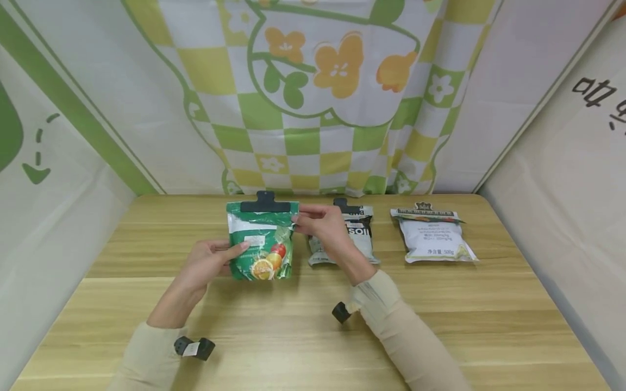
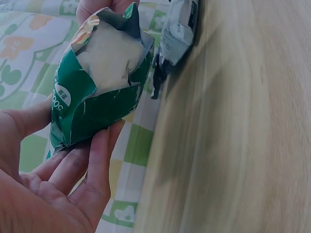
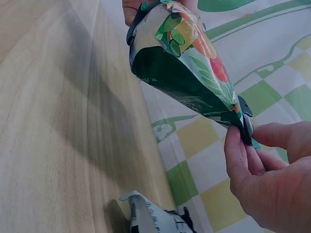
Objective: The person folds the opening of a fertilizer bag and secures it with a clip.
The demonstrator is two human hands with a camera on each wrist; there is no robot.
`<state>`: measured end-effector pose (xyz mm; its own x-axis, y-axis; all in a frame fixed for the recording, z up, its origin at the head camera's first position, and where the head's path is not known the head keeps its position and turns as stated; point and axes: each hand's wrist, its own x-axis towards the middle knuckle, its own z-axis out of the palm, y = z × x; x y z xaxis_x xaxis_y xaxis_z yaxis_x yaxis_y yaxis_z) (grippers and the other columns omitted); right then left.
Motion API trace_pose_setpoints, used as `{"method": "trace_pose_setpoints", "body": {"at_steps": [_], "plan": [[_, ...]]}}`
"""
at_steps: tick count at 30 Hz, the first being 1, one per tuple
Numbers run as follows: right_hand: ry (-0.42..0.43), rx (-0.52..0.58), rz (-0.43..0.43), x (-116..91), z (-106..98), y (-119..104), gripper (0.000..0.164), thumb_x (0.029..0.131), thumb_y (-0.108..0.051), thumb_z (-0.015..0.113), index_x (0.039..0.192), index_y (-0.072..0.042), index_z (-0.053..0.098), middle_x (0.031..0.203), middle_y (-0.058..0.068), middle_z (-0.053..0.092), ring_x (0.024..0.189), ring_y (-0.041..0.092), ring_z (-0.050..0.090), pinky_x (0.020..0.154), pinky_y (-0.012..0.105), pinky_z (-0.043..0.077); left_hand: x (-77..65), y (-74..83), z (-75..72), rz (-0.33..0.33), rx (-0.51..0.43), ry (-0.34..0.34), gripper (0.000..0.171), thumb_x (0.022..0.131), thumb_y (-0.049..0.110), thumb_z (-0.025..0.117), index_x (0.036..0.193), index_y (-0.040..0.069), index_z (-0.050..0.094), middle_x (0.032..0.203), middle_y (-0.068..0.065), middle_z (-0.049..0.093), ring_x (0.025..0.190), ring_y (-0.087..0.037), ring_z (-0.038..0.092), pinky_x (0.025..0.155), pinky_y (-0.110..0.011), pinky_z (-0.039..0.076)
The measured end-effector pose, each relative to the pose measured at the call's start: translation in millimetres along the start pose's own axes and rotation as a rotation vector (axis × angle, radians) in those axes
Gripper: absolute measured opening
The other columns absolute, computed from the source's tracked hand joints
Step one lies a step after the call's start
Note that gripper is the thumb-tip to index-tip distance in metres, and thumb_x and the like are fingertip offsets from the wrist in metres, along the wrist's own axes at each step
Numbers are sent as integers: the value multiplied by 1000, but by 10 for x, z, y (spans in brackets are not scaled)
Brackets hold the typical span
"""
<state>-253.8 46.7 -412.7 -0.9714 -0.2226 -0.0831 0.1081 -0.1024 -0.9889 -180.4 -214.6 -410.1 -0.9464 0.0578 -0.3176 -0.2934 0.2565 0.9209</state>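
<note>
A green and white bag [image 1: 244, 231] with fruit printed on it is held up off the table, a black clip [image 1: 265, 205] across its folded top. My left hand [image 1: 201, 267] grips its lower left side, thumb on the front and the other fingers behind. At the upper right corner, my right hand [image 1: 325, 224] pinches the bag's edge beside the clip. The left wrist view shows the green bag's bottom [image 2: 104, 104] with its folded flaps. In the right wrist view, my right thumb and fingers [image 3: 238, 153] pinch the corner of the bag [image 3: 180, 80].
Behind my right hand lies a grey and black bag [image 1: 359, 244] with a black clip. Farther right is a white bag [image 1: 432, 239] with a dark clip along its top. Both rest on the wooden table [image 1: 274, 331], near a patterned curtain [image 1: 303, 141] at the back.
</note>
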Motion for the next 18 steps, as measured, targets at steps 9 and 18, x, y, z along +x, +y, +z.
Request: {"method": "trace_pose_setpoints", "body": {"at_steps": [9,18], "plan": [[13,-9,49,186,94,170,45,94,-1,76,137,3,65,124,24,72,82,12,75,105,52,57,130,-88,-32,-30,38,36,64,102,44,69,141,-6,59,93,10,79,85,-8,77,98,-31,54],[56,-6,71,285,182,276,43,92,5,75,133,8,65,121,27,73,88,19,77,91,36,65,234,-190,-72,-43,26,29,67,102,45,68,143,-6,57,90,12,78,82,-5,74,83,-23,60]]}}
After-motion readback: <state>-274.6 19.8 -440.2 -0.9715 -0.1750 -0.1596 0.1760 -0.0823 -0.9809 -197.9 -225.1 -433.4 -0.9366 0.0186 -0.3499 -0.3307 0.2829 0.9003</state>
